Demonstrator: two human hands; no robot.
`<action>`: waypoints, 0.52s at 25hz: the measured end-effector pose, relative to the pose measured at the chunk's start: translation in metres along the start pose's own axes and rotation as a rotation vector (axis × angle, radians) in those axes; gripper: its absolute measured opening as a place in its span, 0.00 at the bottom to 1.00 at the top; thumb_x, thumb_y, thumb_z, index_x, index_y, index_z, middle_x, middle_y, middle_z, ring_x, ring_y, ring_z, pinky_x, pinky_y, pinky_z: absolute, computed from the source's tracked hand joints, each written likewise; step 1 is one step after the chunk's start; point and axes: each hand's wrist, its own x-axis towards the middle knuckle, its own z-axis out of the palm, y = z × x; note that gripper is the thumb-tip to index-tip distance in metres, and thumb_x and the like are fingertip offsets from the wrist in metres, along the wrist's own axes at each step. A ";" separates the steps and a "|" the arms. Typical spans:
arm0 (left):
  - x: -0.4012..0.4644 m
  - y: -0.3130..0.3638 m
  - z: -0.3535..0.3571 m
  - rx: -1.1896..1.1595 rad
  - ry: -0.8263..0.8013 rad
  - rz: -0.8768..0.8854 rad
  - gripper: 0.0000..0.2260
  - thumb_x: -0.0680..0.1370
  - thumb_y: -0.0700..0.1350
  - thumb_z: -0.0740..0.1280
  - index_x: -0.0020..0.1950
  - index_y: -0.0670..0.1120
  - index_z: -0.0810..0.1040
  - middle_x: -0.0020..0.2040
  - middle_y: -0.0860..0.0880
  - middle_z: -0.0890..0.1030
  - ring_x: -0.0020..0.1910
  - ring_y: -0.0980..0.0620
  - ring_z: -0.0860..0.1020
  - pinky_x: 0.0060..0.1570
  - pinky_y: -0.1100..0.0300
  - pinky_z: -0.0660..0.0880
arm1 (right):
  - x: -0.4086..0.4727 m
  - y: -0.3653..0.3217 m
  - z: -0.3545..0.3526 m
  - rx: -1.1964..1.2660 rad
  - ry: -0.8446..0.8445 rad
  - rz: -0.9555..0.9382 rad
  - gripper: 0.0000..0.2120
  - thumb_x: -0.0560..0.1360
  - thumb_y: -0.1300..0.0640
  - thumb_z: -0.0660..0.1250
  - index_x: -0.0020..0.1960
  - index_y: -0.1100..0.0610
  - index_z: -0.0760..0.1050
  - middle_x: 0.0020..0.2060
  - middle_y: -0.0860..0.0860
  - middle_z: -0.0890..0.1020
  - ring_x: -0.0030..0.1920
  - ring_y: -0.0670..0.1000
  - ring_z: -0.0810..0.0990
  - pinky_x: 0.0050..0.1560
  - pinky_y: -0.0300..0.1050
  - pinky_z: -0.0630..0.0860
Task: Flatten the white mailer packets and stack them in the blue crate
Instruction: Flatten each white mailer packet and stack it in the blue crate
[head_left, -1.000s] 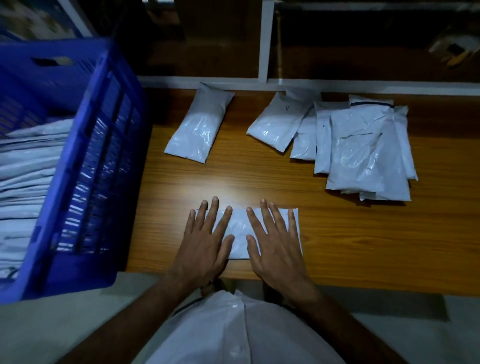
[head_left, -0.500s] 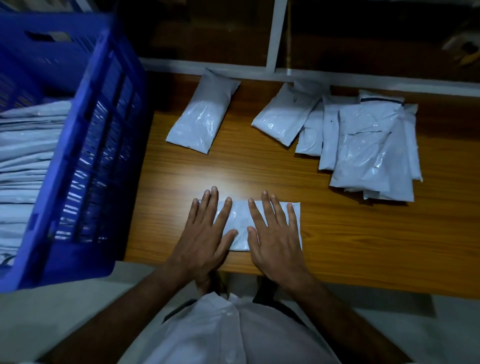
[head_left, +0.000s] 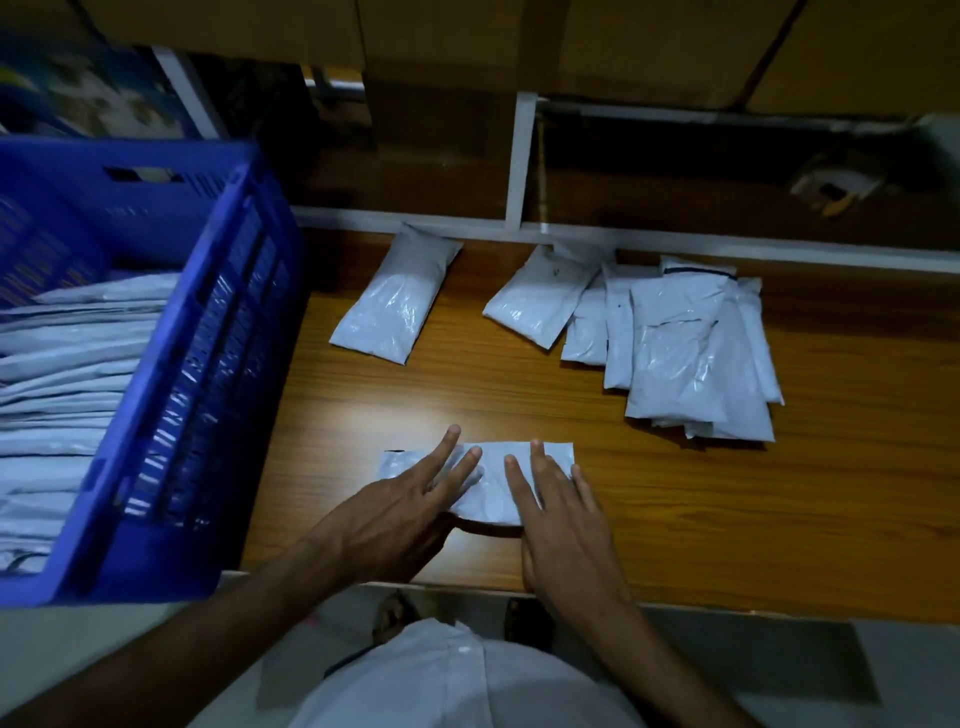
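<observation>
Both hands, left hand (head_left: 400, 514) and right hand (head_left: 561, 525), press flat-fingered on one mailer packet (head_left: 485, 483) at the tabletop's (head_left: 779, 509) near edge; the blue crate (head_left: 208, 364) looks well filled, several packets (head_left: 691, 348) left.

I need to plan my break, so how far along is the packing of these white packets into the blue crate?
Done: the blue crate already holds a deep stack of flat packets. In hand: both hands, left hand and right hand, press one packet flat near the table edge. Left: a single packet and an overlapping pile farther back.
</observation>
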 end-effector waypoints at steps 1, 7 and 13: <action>0.000 0.002 -0.008 0.001 -0.026 -0.021 0.39 0.82 0.54 0.62 0.84 0.49 0.40 0.83 0.41 0.39 0.73 0.43 0.72 0.49 0.56 0.82 | 0.007 -0.003 -0.005 0.008 0.007 0.034 0.54 0.64 0.56 0.82 0.83 0.55 0.57 0.81 0.63 0.61 0.76 0.60 0.71 0.77 0.60 0.61; -0.003 0.004 -0.064 0.212 0.179 -0.016 0.53 0.65 0.39 0.79 0.84 0.48 0.54 0.77 0.32 0.63 0.33 0.50 0.81 0.31 0.57 0.79 | 0.010 0.001 -0.051 -0.034 0.199 -0.108 0.57 0.62 0.57 0.82 0.83 0.55 0.56 0.81 0.64 0.61 0.65 0.59 0.81 0.77 0.61 0.58; -0.002 -0.006 -0.081 0.165 -0.067 -0.009 0.55 0.73 0.44 0.74 0.81 0.59 0.31 0.78 0.46 0.61 0.43 0.50 0.80 0.38 0.59 0.76 | 0.029 0.040 -0.067 -0.076 0.066 -0.368 0.36 0.77 0.48 0.61 0.83 0.51 0.57 0.75 0.57 0.74 0.68 0.54 0.78 0.77 0.55 0.59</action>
